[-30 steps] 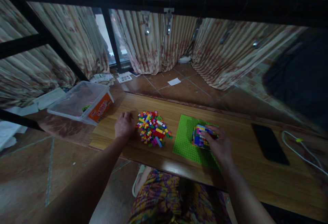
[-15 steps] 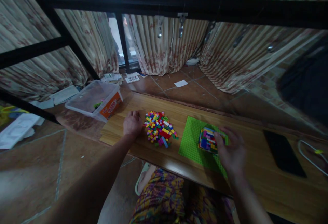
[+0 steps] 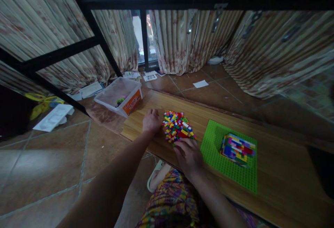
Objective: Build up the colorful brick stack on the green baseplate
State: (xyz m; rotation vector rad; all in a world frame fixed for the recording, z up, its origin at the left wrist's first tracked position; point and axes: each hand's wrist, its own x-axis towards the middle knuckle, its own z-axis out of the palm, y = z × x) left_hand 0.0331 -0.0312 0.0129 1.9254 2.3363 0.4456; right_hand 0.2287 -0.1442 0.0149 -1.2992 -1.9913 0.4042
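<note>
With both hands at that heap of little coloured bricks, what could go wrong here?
The brick pile lies close to the near edge of the wooden table, and the right hand reaches into it from that side, so loose bricks could get swept off onto the tiled floor. The left hand rests against the pile's far side and might scatter it further. The plastic tub sits near the table's end, where a nudge could possibly tip it off.

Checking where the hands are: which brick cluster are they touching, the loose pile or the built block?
The loose multicoloured brick pile; the built multicoloured block sits untouched on the green baseplate.
</note>
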